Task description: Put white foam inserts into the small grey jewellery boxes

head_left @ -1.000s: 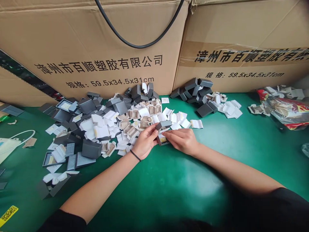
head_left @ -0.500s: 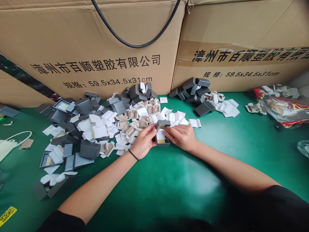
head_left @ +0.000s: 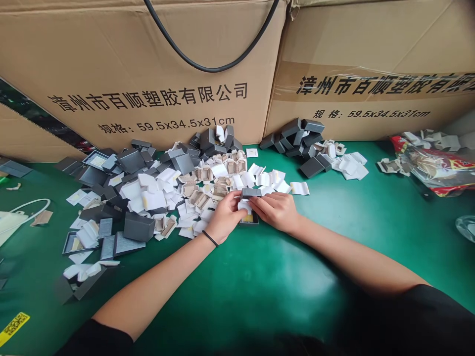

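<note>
Both my hands meet over a small open grey box (head_left: 251,203) on the green table (head_left: 260,277). My left hand (head_left: 224,218) pinches its left side, thumb pressing on a white insert with a yellowish patch inside it. My right hand (head_left: 276,210) grips the right side, fingers curled on the raised grey lid. Just behind the hands spreads a heap of white and beige inserts (head_left: 193,190) mixed with more small grey boxes (head_left: 138,226).
Two large cardboard cartons (head_left: 148,74) wall off the back, a black cable (head_left: 208,62) looping over them. A second cluster of grey boxes (head_left: 297,136) lies at the back right. A red-printed plastic bag (head_left: 438,165) sits far right, a white bag (head_left: 15,220) far left.
The grey box's lid has tilted down closer to its base, and my left thumb has shifted onto the white insert. Both hands stay at the same spot.
</note>
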Tool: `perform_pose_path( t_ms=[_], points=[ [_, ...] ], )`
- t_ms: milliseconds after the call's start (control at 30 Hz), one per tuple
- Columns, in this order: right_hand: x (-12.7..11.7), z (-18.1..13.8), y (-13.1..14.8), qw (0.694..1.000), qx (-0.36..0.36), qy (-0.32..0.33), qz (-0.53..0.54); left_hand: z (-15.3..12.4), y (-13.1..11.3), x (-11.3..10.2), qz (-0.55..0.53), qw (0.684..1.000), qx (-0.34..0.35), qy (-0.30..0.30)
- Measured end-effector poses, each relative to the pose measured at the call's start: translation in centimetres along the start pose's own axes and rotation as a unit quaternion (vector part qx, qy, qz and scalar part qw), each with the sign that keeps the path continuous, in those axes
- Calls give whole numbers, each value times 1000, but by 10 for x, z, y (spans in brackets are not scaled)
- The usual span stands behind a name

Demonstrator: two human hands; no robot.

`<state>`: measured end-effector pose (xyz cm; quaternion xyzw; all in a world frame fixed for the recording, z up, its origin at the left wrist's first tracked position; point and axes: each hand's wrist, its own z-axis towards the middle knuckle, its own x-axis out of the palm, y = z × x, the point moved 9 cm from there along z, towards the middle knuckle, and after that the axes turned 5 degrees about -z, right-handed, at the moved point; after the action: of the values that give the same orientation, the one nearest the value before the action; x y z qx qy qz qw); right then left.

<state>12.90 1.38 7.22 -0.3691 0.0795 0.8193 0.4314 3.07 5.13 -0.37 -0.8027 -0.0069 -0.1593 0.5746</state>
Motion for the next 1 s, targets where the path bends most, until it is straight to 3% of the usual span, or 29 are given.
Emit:
perform_pose_path(
  t_ms=[167,467,1000],
  points=[
    [4,-1,2,999,-26,31,-11,-3,2,0,-28,999,-31,-5],
    [5,1,6,998,-33,45,-4,2,0,-3,3,999,24,-27],
    [-8,5,9,999,-44,-10,1,0,1,-1,-49,999,11,-7]
  ],
)
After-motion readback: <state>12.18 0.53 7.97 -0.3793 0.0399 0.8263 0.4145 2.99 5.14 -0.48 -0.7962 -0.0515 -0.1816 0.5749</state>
